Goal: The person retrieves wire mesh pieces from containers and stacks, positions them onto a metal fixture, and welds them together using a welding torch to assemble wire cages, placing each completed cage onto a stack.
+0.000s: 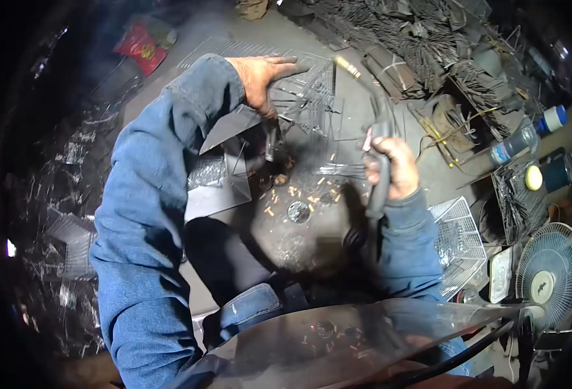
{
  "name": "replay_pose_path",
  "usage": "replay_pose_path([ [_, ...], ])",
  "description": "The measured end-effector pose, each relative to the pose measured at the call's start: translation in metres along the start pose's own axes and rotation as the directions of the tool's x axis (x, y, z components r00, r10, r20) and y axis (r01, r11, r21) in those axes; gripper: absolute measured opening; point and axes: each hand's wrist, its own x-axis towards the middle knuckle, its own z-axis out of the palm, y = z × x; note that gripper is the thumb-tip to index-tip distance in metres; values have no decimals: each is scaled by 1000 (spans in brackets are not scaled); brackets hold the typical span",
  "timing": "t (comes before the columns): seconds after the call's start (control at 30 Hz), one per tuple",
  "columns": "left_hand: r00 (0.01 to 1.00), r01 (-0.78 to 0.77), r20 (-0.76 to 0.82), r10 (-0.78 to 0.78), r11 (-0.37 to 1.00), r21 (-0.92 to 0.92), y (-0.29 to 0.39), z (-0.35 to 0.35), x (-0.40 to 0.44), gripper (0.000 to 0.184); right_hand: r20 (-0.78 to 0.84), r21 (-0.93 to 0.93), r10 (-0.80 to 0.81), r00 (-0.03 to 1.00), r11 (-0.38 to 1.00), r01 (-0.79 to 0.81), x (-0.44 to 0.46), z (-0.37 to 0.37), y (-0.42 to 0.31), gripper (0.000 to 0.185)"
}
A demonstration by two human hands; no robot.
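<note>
My right hand (395, 167) is wrapped round the black handle of a welding torch (378, 188). The torch's brass-coloured nozzle points up and left, close to the corner of a wire basket (321, 97). Over the near left side of that basket is my left hand (263, 79), fingers stretched out and thumb down. Whether its fingertips touch the wires I cannot tell. Below this hand a dark metal clamp-like piece (271, 144) stands beside a metal plate (218, 198). Loose thin rods (341, 170) lie on the floor between my hands.
Cigarette butts (295, 191) litter the floor around a small round metal piece (298, 212). At right are another wire basket (461, 243), a fan (550, 269) and a plastic bottle (516, 149). Bundled metal rods (422, 45) fill the back right. A transparent shield (338, 337) crosses the bottom.
</note>
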Motion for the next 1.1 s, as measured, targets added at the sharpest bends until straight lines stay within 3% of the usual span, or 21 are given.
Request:
replay_pose_path([
  [0.03, 997, -78, -5, 79, 985, -156, -7, -3, 11, 109, 30, 47, -28, 999, 999, 27, 1, 2, 8, 20],
  [0.13, 986, 157, 42, -162, 983, 100, 6, -16, 42, 110, -41, -53, -57, 998, 997, 55, 4, 7, 11, 19],
  [0.23, 959, 273, 6, -284, 926, 261, 36, -20, 62, 104, -63, -158, -88, 994, 984, 78, 9, 10, 8, 20],
  [0.43, 937, 348, -62, -344, 904, 248, 21, -15, 86, 100, -215, -420, -180, 960, 904, 76, 8, 28, 10, 22],
  [0.63, 930, 367, -90, -355, 901, 233, 21, -12, 89, 100, -237, -603, -258, 937, 795, 67, 2, 36, 12, 24],
  [0.77, 935, 354, -85, -343, 905, 236, 20, -12, 88, 94, -170, -632, -328, 929, 760, 152, 9, 25, 23, 24],
  [0.87, 944, 317, 3, -331, 904, 287, 15, -16, 91, 87, -162, -632, -327, 931, 759, 157, 10, 26, 22, 24],
  [0.93, 908, 420, -51, -417, 899, 127, -12, 1, 106, 74, -182, -595, -296, 938, 792, 134, 7, 32, 19, 23],
  [1.1, 914, 391, -125, -387, 921, 6, -19, 2, 104, 48, -112, -630, -359, 926, 747, 213, 11, 25, 24, 25],
])
